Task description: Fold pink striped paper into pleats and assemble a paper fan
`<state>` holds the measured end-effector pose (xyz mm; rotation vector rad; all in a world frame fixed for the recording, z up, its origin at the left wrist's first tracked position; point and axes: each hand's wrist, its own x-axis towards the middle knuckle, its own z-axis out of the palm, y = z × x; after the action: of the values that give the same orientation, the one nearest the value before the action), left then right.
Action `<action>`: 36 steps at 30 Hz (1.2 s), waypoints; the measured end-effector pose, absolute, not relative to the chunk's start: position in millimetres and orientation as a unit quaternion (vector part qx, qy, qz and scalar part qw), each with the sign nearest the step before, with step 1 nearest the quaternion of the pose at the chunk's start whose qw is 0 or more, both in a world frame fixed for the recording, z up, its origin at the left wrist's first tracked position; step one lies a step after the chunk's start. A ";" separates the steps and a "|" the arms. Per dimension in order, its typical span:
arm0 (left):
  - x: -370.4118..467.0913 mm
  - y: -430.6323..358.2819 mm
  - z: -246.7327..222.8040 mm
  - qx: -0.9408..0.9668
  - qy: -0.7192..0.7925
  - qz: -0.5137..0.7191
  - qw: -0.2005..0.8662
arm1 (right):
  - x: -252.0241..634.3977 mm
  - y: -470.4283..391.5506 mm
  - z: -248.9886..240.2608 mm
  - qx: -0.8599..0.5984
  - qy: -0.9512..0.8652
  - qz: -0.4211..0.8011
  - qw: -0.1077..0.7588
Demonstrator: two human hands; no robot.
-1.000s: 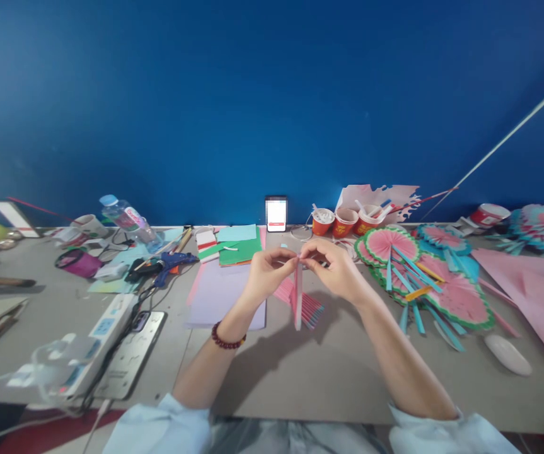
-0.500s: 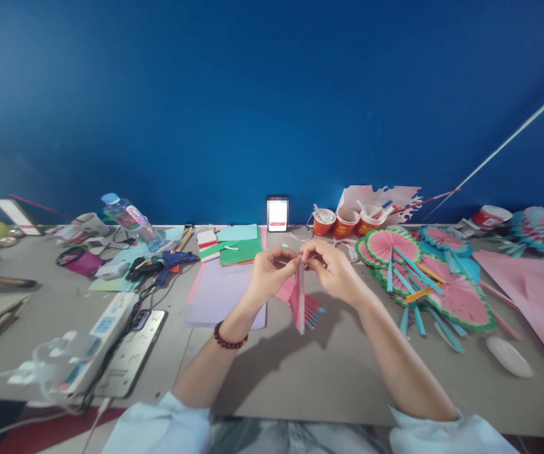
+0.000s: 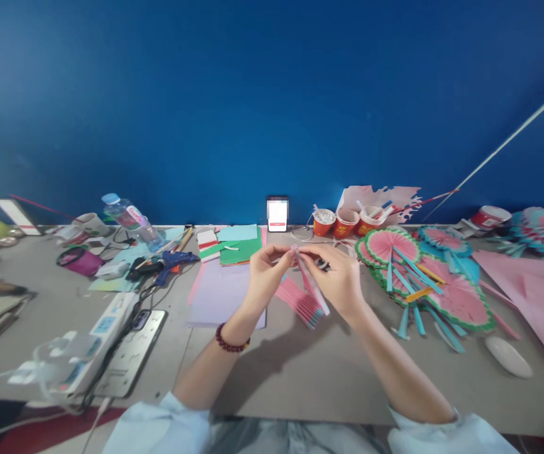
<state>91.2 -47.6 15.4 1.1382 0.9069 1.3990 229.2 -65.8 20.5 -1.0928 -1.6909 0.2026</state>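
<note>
Over the middle of the table, a pleated pink paper [image 3: 301, 301] with light blue tips hangs below my hands. My left hand [image 3: 269, 277], with a beaded bracelet on its wrist, pinches the top end of the paper. Close against it, my right hand [image 3: 338, 277] is closed on the same top end, thumb and fingers pressed together. A pale flat edge of the paper slants down to the right from the fingertips. Lilac sheets [image 3: 224, 293] lie behind and left of my left hand.
Finished pink and green paper fans [image 3: 463, 296] and a white mouse [image 3: 508, 357] lie at the right. Red cups [image 3: 346, 223] and a phone [image 3: 278, 214] stand at the back. A power strip [image 3: 104, 340], blue glue gun [image 3: 170, 266] and bottle [image 3: 132, 221] are at the left.
The pale edge of the pink paper has swung from nearly upright to slanting down right, and more pleats show. My fingertips have shifted slightly left and up.
</note>
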 end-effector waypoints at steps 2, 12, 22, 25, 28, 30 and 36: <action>91.9 -48.9 14.8 0.472 0.370 0.596 0.534 | 227.1 -66.6 20.4 -0.455 -0.703 0.076 0.542; 94.5 -47.9 15.3 0.413 0.343 0.618 0.574 | 227.6 -62.9 21.2 -0.433 -0.706 0.135 0.544; 94.8 -48.0 17.9 0.390 0.332 0.628 0.585 | 230.6 -61.8 22.8 -0.459 -0.693 0.180 0.526; 90.0 -43.1 19.9 0.375 0.345 0.649 0.565 | 240.9 -57.7 22.3 -0.465 -0.696 0.300 0.458; 83.6 -35.1 18.4 0.348 0.355 0.668 0.554 | 253.0 -53.9 21.5 -0.455 -0.706 0.382 0.385; 79.6 -29.7 15.5 0.332 0.356 0.671 0.559 | 259.6 -51.4 21.2 -0.443 -0.711 0.410 0.361; 69.3 -21.9 9.1 0.412 0.340 0.640 0.552 | 264.9 -45.3 22.3 -0.444 -0.693 0.433 0.368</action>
<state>69.3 -21.9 9.1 0.9748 0.8037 1.5135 264.9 -45.3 22.3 -1.1402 -1.7801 1.1116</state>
